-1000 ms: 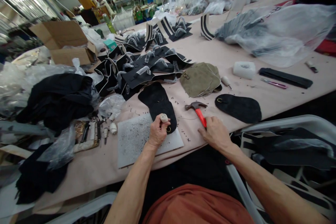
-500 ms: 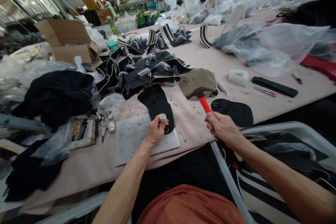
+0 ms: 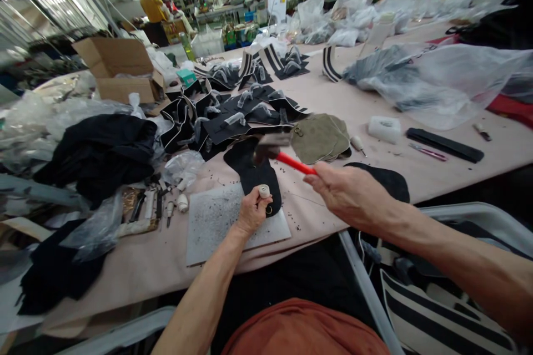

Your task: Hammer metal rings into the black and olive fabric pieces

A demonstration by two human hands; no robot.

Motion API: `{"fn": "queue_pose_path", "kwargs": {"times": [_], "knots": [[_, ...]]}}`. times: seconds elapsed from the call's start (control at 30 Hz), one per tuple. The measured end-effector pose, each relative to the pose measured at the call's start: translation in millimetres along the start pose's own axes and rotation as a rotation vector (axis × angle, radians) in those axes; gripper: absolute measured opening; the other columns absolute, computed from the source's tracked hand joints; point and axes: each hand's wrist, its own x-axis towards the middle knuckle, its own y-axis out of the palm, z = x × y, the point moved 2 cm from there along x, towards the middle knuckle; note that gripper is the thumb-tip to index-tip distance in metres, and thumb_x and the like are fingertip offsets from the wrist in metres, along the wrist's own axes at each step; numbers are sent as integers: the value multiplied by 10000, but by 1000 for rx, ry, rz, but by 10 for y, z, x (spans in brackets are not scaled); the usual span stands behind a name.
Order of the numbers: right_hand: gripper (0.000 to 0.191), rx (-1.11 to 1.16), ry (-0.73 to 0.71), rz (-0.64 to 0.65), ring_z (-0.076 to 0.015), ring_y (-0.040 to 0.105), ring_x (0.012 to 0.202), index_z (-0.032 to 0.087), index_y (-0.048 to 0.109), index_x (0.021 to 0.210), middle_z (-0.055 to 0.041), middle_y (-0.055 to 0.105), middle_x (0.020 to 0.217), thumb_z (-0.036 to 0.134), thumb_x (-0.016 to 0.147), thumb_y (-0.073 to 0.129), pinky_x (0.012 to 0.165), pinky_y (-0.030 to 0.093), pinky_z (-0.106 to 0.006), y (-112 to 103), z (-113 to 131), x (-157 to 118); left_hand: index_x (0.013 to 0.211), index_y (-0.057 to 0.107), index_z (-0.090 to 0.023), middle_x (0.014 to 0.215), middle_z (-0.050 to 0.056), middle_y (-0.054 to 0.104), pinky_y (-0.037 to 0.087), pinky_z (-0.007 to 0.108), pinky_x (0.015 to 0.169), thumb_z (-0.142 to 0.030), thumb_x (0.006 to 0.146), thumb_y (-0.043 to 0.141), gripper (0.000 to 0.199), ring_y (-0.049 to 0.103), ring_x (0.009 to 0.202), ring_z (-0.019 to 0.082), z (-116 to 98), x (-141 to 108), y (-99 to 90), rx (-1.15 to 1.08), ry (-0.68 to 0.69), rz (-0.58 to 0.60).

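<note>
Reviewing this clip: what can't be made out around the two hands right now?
All in the head view:
- Lower end of the white-wrapped tool: hidden by the left hand.
- Fine detail of the hammer head: blurred.
- Near-left part of the right-hand black piece: covered by the right hand.
- Dark bits on the board: too small to identify.

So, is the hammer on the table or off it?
Off it: the right hand holds the hammer by its red handle, its blurred head in front of the black piece.
</note>
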Motion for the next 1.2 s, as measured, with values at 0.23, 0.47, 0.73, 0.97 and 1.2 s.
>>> {"fn": "queue_pose_path", "kwargs": {"times": [0.23, 0.47, 0.73, 0.97, 1.2], "knots": [[322, 159, 150, 79, -119, 357, 449, 231, 471, 757, 2, 463, 532, 466, 977, 476, 498, 193, -290, 245, -38, -88, 989, 618, -211, 871, 37, 751, 582, 301, 717, -239, 903, 592, 93, 731, 771, 189, 33, -2, 14, 44, -12, 21], [262, 140, 161, 12, -142, 426, 509, 213, 523, 860, -33, 541, 633, 402, 998, 405, 547, 227, -290, 297, -88, -94, 1038, 604, -208, 917, 49, 768, 590, 311, 762, -226, 892, 595, 147, 745, 833, 202, 5, -5, 10, 3, -25, 9], [290, 350, 261, 208, -119, 391, 507, 216, 507, 729, 2, 513, 591, 387, 963, 512, 542, 228, -275, 562, -481, -95, 975, 622, -200, 893, 46, 749, 585, 293, 737, -218, 890, 585, 95, 726, 789, 181, -67, 9, -20, 21, -23, 16], [263, 280, 594, 227, -181, 590, 666, 170, 595, 825, -79, 628, 755, 343, 978, 469, 618, 408, -278, 1159, -933, -172, 973, 628, -204, 881, 46, 751, 598, 303, 756, -224, 877, 604, 101, 730, 781, 185, -61, -1, -24, -6, -41, 13], [302, 430, 494, 152, -225, 655, 955, 131, 657, 1054, -132, 714, 1021, 387, 947, 537, 812, 437, -291, 1622, -202, 210, 942, 653, -196, 869, 44, 740, 603, 292, 733, -282, 854, 657, 123, 721, 769, 186, -85, 19, -41, -15, -67, -3]]}}
